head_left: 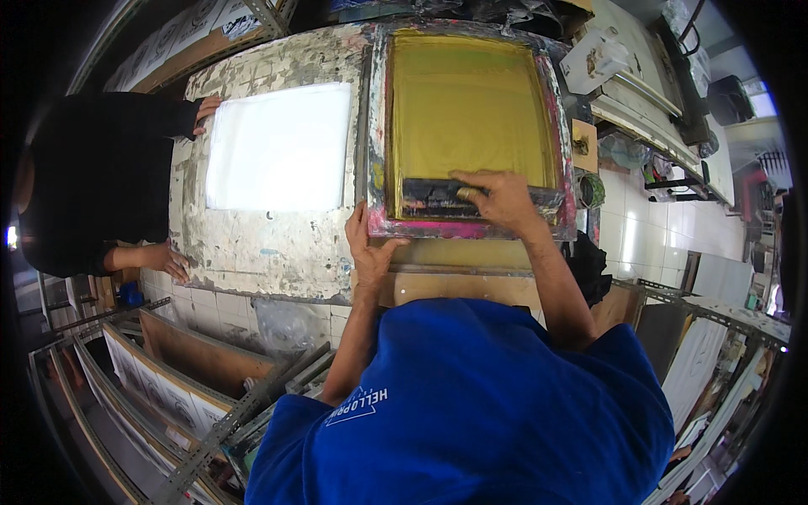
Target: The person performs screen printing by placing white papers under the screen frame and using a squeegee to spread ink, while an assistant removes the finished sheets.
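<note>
A screen printing frame (475, 228) with a yellow-green mesh (471, 109) lies in front of me on the worktable. Across the near end of the mesh rests a dark, ink-stained squeegee (427, 199). My right hand (502, 200) is closed over its top edge, with the index finger stretched along it to the left. My left hand (370, 248) grips the near left corner of the frame, its thumb along the near edge; the fingertips are partly hidden. Left of the frame, a stack of white sheets (278, 147) lies on the paint-spattered tabletop (269, 252).
At the far left a co-worker in black (101, 177) has one hand (206, 111) by the sheets and another (168, 257) on the table edge. Racks of boards (194, 362) stand behind at lower left, and more shelving (715, 353) at lower right. A machine bench (640, 93) sits at far right.
</note>
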`<state>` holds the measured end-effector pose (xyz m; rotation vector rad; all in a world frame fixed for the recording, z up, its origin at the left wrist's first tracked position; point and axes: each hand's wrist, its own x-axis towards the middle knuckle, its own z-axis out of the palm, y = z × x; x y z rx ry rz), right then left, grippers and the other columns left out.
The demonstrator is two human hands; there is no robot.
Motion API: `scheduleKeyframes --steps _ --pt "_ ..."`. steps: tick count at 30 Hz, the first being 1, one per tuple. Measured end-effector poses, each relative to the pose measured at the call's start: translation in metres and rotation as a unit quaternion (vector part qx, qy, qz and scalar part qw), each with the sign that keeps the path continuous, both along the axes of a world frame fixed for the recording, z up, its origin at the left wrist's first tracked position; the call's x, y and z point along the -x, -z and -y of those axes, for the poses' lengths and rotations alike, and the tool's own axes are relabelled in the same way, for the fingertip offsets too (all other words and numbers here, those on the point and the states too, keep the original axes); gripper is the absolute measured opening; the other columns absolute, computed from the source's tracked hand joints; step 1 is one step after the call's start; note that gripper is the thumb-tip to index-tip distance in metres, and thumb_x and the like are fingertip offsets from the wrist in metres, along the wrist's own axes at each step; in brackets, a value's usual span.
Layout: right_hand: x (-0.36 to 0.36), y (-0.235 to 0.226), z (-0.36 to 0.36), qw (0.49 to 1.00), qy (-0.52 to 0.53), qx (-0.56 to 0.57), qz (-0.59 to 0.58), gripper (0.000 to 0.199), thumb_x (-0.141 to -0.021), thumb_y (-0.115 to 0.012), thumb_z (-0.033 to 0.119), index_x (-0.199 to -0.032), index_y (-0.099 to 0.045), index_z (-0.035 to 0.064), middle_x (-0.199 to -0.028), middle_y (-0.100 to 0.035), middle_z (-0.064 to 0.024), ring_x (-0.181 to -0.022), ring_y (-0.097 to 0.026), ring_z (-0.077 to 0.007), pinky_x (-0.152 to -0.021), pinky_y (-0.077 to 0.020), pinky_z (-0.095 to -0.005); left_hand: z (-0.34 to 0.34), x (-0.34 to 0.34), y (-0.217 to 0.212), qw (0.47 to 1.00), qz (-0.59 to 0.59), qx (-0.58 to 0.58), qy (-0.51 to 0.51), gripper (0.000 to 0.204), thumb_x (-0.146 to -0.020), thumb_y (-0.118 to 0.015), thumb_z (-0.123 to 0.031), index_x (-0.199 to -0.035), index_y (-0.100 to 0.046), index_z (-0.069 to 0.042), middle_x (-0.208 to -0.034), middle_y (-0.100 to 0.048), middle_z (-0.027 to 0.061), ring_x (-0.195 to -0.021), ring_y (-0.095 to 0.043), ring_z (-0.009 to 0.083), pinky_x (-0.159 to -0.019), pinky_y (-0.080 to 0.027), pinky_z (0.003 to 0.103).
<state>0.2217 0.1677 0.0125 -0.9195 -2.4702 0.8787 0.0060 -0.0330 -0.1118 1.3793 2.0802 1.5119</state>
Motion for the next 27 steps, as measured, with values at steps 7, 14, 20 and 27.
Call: scheduleKeyframes --steps 7,14,20,27 --pt "0.016 0.043 0.004 0.979 0.02 -0.118 0.167 0.083 -0.067 -0.081 0.012 -0.145 -0.055 0.0266 -0.106 -0.055 -0.0062 -0.106 -0.05 -0.0256 -0.095 -0.0326 -0.0486 0.003 0.0 -0.007 0.991 -0.101 0.084 -0.025 0.092 -0.06 -0.094 -0.038 -0.133 -0.06 0.006 -0.148 -0.048 0.0241 -0.134 -0.044 0.0429 -0.112 -0.035 0.053" --pt "0.052 0.058 -0.11 0.968 0.067 -0.206 0.128 0.076 -0.067 -0.082 0.015 -0.14 -0.061 0.0222 -0.106 -0.059 -0.0069 -0.108 -0.053 -0.0267 -0.096 -0.0328 -0.0475 0.001 -0.001 -0.015 0.99 -0.096 0.105 -0.023 0.092 -0.059 -0.094 -0.037 -0.134 -0.059 0.006 -0.151 -0.045 0.0246 -0.136 -0.041 0.0437 -0.113 -0.034 0.053" --pt "0.082 0.068 -0.2 0.96 0.054 -0.253 0.108 0.077 -0.07 -0.081 0.018 -0.143 -0.058 0.0253 -0.116 -0.063 -0.0088 -0.112 -0.055 -0.0295 -0.092 -0.035 -0.049 0.004 -0.002 -0.017 0.987 -0.087 0.131 -0.026 0.094 -0.061 -0.094 -0.037 -0.137 -0.057 0.004 -0.152 -0.044 0.0245 -0.136 -0.04 0.0436 -0.114 -0.032 0.053" --pt "0.085 0.052 -0.262 0.978 0.0 -0.205 0.047 0.057 -0.082 -0.075 0.016 -0.138 -0.064 0.0245 -0.113 -0.073 -0.015 -0.107 -0.066 -0.0334 -0.09 -0.0469 -0.0499 0.009 -0.001 -0.006 0.992 -0.071 0.103 -0.015 0.097 -0.064 -0.094 -0.04 -0.142 -0.054 0.001 -0.148 -0.045 0.0232 -0.136 -0.04 0.0413 -0.114 -0.033 0.052"
